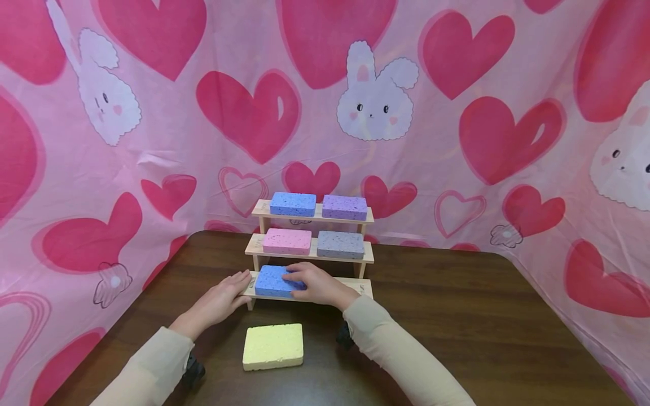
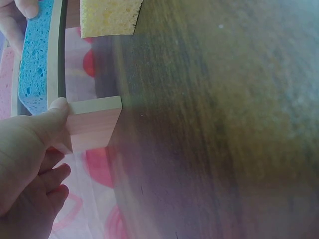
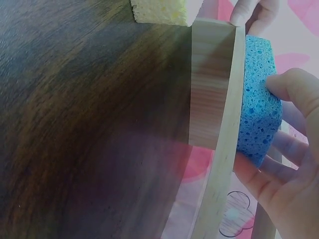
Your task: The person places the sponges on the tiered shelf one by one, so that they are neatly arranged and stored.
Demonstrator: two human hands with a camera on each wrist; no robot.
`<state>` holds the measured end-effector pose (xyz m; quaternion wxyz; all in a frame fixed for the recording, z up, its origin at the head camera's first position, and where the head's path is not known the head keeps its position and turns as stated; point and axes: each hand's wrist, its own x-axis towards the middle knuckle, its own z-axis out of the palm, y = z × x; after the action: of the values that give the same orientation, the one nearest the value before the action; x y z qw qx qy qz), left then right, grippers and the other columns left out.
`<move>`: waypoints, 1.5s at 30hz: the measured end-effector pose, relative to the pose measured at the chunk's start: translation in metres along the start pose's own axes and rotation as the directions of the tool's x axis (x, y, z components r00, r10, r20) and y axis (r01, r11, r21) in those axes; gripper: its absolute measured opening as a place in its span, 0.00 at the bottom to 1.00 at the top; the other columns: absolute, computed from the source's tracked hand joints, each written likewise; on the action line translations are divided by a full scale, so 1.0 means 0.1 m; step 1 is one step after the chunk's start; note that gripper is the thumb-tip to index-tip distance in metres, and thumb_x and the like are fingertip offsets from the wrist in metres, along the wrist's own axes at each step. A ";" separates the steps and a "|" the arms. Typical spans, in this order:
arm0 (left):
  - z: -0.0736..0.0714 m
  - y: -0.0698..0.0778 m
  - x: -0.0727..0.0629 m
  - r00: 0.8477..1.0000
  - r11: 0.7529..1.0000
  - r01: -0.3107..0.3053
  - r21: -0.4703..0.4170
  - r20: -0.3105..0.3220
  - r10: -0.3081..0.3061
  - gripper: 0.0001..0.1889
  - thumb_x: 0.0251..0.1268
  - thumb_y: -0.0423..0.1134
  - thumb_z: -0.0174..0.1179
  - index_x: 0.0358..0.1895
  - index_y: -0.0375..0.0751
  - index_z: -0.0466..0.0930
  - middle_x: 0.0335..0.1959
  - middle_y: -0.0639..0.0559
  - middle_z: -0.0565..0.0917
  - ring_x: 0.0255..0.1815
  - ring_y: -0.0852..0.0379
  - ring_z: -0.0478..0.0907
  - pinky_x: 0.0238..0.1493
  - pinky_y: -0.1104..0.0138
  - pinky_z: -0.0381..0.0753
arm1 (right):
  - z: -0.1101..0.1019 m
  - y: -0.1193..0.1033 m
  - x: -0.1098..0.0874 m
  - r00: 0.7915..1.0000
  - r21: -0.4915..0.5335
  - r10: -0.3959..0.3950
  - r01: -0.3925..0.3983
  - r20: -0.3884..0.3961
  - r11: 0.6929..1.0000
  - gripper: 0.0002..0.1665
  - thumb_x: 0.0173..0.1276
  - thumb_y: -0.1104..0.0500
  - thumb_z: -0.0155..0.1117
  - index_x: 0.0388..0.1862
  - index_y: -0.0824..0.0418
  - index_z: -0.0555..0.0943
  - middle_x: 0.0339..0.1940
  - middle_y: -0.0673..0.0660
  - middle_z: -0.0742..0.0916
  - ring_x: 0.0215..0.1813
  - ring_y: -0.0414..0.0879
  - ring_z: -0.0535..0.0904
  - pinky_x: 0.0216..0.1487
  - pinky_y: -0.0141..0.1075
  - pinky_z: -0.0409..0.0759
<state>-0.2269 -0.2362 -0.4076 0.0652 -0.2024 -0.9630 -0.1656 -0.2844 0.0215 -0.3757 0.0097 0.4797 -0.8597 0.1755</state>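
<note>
A blue sponge (image 1: 271, 281) lies on the lowest step of a three-tier wooden rack (image 1: 363, 286). My right hand (image 1: 321, 286) grips this sponge near its right end, thumb on the front face and fingers over the top and far side; in the right wrist view the thumb presses the blue sponge (image 3: 259, 94). My left hand (image 1: 223, 296) holds the left end of the same step, its thumb against the front edge of the plank (image 2: 56, 59) and its other fingers bent beside the rack's leg (image 2: 92, 127). Flat on the table in front lies a yellow sponge (image 1: 273, 346).
On the middle step sit a pink sponge (image 1: 287, 241) and a grey sponge (image 1: 340, 245). The top step carries another blue sponge (image 1: 293, 204) and a purple sponge (image 1: 344, 207). Behind the brown wooden table (image 1: 457, 316) hangs a pink cloth (image 1: 315, 124) with hearts and rabbits.
</note>
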 end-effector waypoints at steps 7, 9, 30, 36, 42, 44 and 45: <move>0.00 0.01 0.00 1.000 1.000 0.006 -0.001 0.000 -0.006 0.32 0.57 0.40 0.63 0.63 0.27 0.64 0.64 0.33 0.64 0.65 0.36 0.58 0.61 0.46 0.59 | -0.03 -0.01 -0.04 1.000 0.018 0.024 -0.024 -0.006 1.000 0.26 0.62 0.54 0.64 0.60 0.58 0.75 0.63 0.57 0.73 0.64 0.49 0.65 0.65 0.37 0.60; -0.01 0.01 -0.01 1.000 1.000 0.010 -0.002 0.000 -0.010 0.32 0.57 0.40 0.63 0.63 0.27 0.64 0.64 0.34 0.64 0.65 0.36 0.58 0.61 0.46 0.59 | -0.05 -0.02 -0.06 1.000 0.024 0.026 -0.026 -0.004 0.999 0.27 0.62 0.53 0.64 0.60 0.57 0.75 0.63 0.57 0.72 0.65 0.49 0.64 0.65 0.38 0.60; 0.00 0.00 0.00 1.000 1.000 0.015 -0.008 0.007 -0.015 0.33 0.58 0.40 0.63 0.63 0.28 0.64 0.65 0.34 0.63 0.65 0.37 0.58 0.61 0.46 0.58 | -0.09 -0.19 -0.36 0.995 0.152 -0.097 0.098 -0.015 0.984 0.28 0.62 0.53 0.64 0.61 0.58 0.74 0.63 0.58 0.72 0.60 0.46 0.67 0.50 0.26 0.73; 0.00 0.00 0.01 1.000 1.000 0.014 -0.010 0.006 -0.014 0.33 0.57 0.40 0.63 0.63 0.28 0.64 0.65 0.34 0.64 0.65 0.37 0.58 0.61 0.46 0.59 | -0.06 -0.24 -0.43 0.992 0.189 -0.129 0.128 -0.006 0.974 0.27 0.62 0.54 0.65 0.60 0.58 0.75 0.62 0.57 0.74 0.59 0.44 0.68 0.48 0.30 0.76; 0.00 -0.01 0.01 1.000 1.000 0.018 -0.009 0.008 -0.018 0.33 0.57 0.40 0.64 0.63 0.28 0.64 0.65 0.34 0.64 0.65 0.37 0.58 0.61 0.46 0.59 | 0.00 -0.28 -0.49 0.990 0.268 -0.141 0.129 0.023 0.955 0.27 0.62 0.54 0.64 0.61 0.57 0.74 0.62 0.56 0.74 0.58 0.41 0.68 0.44 0.28 0.77; 0.00 -0.01 0.01 1.000 1.000 0.017 -0.008 0.007 -0.017 0.33 0.57 0.40 0.64 0.63 0.28 0.64 0.65 0.34 0.64 0.65 0.37 0.58 0.61 0.46 0.59 | 0.02 -0.29 -0.50 0.989 0.279 -0.145 0.132 0.027 0.951 0.27 0.62 0.54 0.65 0.60 0.57 0.74 0.61 0.55 0.74 0.58 0.41 0.68 0.43 0.27 0.76; 0.00 -0.01 0.01 1.000 1.000 0.017 -0.008 0.006 -0.017 0.33 0.57 0.40 0.64 0.63 0.28 0.64 0.65 0.34 0.64 0.65 0.37 0.58 0.61 0.46 0.59 | 0.03 -0.30 -0.51 0.989 0.281 -0.148 0.135 0.028 0.950 0.27 0.62 0.53 0.65 0.60 0.58 0.74 0.61 0.55 0.74 0.58 0.40 0.68 0.43 0.27 0.76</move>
<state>-0.2280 -0.2366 -0.4077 0.0599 -0.1948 -0.9643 -0.1693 -0.2314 0.0485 -0.3793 -0.0664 0.5408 -0.7898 0.2816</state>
